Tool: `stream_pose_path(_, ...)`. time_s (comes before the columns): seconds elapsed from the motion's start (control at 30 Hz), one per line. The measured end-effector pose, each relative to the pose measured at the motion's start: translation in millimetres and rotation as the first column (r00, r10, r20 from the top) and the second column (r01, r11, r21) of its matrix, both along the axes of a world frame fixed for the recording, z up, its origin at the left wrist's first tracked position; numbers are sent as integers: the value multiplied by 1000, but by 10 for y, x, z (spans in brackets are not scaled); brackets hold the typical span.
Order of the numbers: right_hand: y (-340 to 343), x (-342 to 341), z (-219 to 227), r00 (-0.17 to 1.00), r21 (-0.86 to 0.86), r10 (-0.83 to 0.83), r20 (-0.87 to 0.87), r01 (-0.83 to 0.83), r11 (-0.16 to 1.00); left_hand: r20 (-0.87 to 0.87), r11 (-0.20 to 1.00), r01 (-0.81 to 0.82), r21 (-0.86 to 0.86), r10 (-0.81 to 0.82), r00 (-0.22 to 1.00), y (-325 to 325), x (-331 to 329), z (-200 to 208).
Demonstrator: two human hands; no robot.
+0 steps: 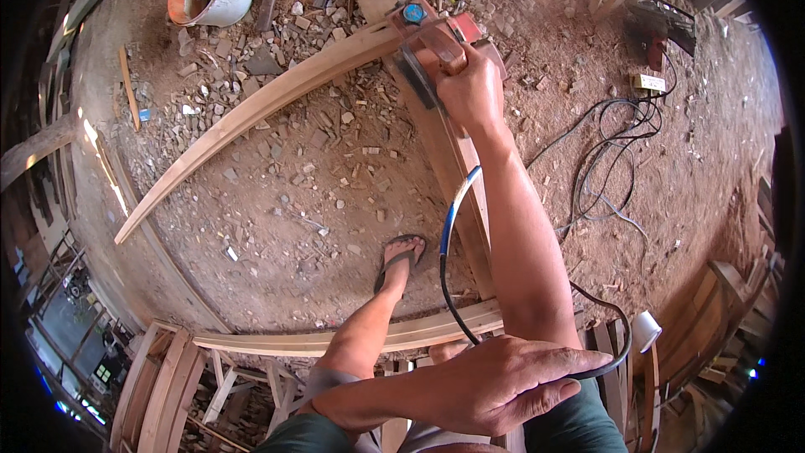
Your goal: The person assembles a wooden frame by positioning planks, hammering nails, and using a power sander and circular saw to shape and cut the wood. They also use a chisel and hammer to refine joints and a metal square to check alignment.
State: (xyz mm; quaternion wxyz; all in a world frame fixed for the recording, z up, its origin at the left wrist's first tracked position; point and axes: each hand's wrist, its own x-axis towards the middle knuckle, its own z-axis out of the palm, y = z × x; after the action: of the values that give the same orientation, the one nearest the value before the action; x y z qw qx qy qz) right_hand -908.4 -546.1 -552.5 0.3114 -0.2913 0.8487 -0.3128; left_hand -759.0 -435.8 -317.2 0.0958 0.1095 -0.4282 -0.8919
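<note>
The right hand (471,91) holds the red planer (434,40) at the far end of the board (442,155); the left hand (495,379) pinches the cord (619,351). Smoothing seems partly done; I can't tell what's left.

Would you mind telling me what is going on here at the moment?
A person's right hand grips a red power planer at the far end of a long wooden beam. The left hand, crossed over the right forearm's near end, holds a black cable. A curved timber extends leftward from beside the planer, above littered ground.
</note>
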Motion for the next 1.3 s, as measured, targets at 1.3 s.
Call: stream_pose_path(1.3, 4754, 1505, 1245, 865, 509, -385, 322, 185, 841, 452, 629, -426, 650, 131, 882, 1408, 4, -527)
